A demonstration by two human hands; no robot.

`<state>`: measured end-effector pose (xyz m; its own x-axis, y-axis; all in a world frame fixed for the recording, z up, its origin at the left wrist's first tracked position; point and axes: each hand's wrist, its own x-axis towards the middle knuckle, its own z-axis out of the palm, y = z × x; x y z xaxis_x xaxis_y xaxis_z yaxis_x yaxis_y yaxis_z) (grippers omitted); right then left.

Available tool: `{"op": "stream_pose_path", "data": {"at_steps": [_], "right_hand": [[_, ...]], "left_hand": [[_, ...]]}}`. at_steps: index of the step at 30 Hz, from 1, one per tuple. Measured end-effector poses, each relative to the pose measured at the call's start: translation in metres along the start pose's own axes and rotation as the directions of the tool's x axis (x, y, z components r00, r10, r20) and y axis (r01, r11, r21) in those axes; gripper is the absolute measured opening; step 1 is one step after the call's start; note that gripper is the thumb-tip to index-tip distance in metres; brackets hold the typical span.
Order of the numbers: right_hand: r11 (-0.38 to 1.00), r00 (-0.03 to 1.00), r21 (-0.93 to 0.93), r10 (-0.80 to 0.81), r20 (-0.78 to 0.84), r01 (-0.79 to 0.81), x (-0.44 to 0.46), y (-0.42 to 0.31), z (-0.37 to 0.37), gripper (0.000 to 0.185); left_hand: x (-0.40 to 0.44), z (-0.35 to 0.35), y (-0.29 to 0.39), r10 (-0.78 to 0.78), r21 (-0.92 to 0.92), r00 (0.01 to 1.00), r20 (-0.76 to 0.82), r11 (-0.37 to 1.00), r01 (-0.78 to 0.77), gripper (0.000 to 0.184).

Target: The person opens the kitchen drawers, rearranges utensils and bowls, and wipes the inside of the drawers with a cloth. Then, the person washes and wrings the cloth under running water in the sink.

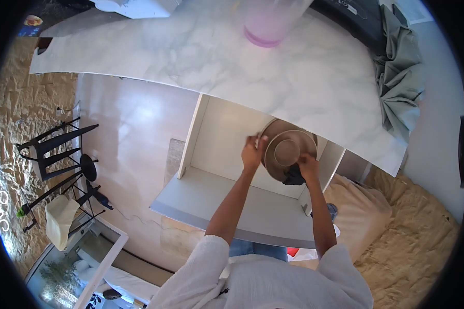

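Inside an open white drawer (227,129) sits a brown round dish (273,167) with smaller round pieces stacked on it, partly under the marble-look counter's edge. My left hand (252,153) is at the dish's left rim, its fingers curled and a little blurred. At the lower right of the dish is my right hand (308,166), its fingers closed on a black cloth (294,175) that hangs against the dish.
The marble-look counter (191,56) spans the top, with a pink-based clear container (265,36), a black case (353,20) and grey-green fabric (399,72). Black chairs (56,149) and a framed mirror (82,262) are at left. Tan fabric (355,206) lies right of the drawer.
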<state>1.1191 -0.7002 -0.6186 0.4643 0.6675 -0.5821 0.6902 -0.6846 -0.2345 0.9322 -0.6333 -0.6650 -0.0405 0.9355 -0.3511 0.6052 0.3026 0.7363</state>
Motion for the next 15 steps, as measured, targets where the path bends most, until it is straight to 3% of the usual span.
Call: {"op": "stream_pose_path", "data": {"at_steps": [1,4,7,10,11,12,14,15], "right_hand": [[0.997,0.998,0.067,0.034,-0.055,-0.030,-0.007,0.018,-0.005,0.020],[0.977,0.966,0.191,0.132,-0.224,-0.089,-0.012,0.070,-0.014,0.021],[0.946,0.972,0.264,-0.137,-0.193,0.186,0.033,0.138,0.016,0.035],[0.820,0.982,0.549,0.082,0.167,-0.162,0.052,0.106,0.013,0.049],[0.770,0.968,0.617,0.002,0.252,-0.162,0.064,0.111,0.020,0.056],[0.783,0.977,0.618,-0.065,0.201,-0.075,0.070,0.108,0.029,0.056],[0.801,0.977,0.592,-0.182,0.111,0.082,0.071,0.114,0.037,0.054],[0.870,0.984,0.480,-0.166,0.071,0.112,0.074,0.110,0.038,0.055]], "left_hand": [[0.006,0.005,-0.006,-0.007,-0.012,0.996,-0.091,1.000,0.006,0.028],[0.027,0.021,-0.034,0.039,0.067,0.977,0.210,0.996,-0.054,0.042],[0.043,0.023,-0.030,0.046,0.208,0.923,0.382,0.969,-0.134,0.042],[0.053,0.012,-0.026,0.166,0.276,0.892,0.421,0.913,-0.300,0.044],[0.060,0.004,-0.020,0.279,0.193,0.910,0.308,0.918,-0.347,0.046],[0.073,-0.007,-0.009,0.385,0.120,0.906,0.175,0.905,-0.408,0.048],[0.117,-0.006,-0.003,0.642,0.325,0.761,0.095,0.703,-0.633,0.050],[0.134,-0.009,0.006,0.697,0.461,0.697,0.168,0.570,-0.680,0.051]]}}
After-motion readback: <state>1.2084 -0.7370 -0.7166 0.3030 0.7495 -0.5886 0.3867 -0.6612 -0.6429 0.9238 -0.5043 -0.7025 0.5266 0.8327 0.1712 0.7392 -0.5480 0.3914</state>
